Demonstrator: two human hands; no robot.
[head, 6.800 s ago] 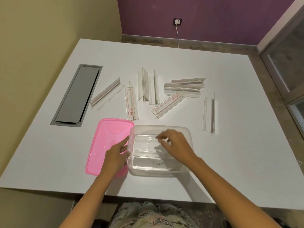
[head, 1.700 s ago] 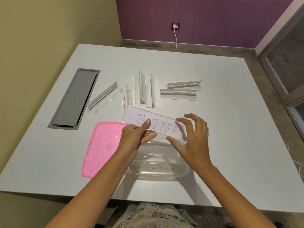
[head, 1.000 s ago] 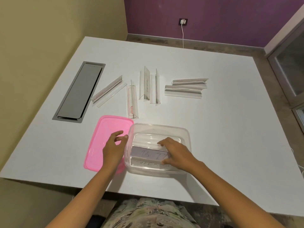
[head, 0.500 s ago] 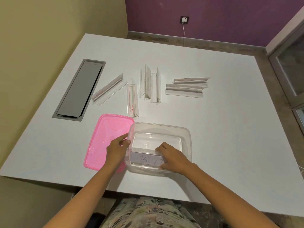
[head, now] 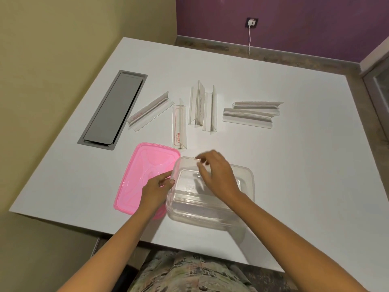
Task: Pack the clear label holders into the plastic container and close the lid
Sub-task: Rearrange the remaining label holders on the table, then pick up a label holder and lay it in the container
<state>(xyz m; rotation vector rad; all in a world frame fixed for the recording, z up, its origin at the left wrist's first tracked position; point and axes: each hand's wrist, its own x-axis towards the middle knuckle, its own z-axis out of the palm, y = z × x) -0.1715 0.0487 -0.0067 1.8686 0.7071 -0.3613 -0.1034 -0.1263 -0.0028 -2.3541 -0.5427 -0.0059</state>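
Observation:
A clear plastic container [head: 247, 186] stands near the table's front edge, with clear label holders [head: 197, 204] lying inside along its near wall. My left hand [head: 156, 189] grips the container's left rim. Over the container's far rim hovers my right hand [head: 216, 173], fingers loosely curled and holding nothing. The pink lid [head: 145, 175] lies flat just left of the container. Several more clear label holders rest farther back: one slanted [head: 150, 110], one pointing at the lid [head: 179, 127], an upright pair [head: 203, 106], and two [head: 250, 113] at the right.
A grey metal cable hatch [head: 114, 108] is set into the white table [head: 305, 175] at the left. A yellow wall runs close along the left side. A wall socket with a white cable [head: 250, 36] sits on the purple back wall.
My right hand let go of the lettered label holder inside the container and lifted toward the far rim. My left hand stayed on the left rim.

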